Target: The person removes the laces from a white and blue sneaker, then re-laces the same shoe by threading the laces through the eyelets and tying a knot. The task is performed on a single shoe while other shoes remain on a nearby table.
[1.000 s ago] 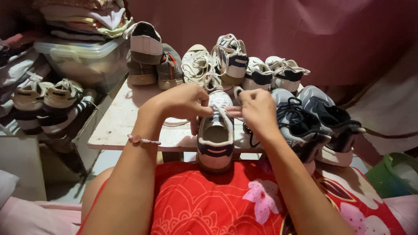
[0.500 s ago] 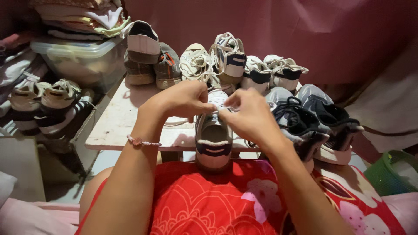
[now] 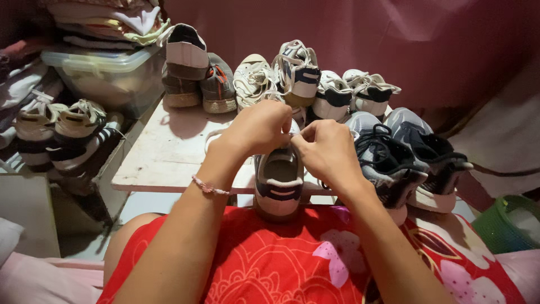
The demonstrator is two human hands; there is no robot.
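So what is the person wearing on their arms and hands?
Both arms are bare, with no sleeves or gloves. The left hand has a thin pink beaded bracelet at its wrist. The right hand wears nothing that shows: no ring, watch or band.

L hand & R hand fingertips pinched together, prob. touching, forearms converging.

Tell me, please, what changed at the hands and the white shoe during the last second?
The left hand and right hand drew together over the white shoe, both pinching its laces; the left wrist rose. The shoe stayed on the table edge, and the grey sneakers did not move.
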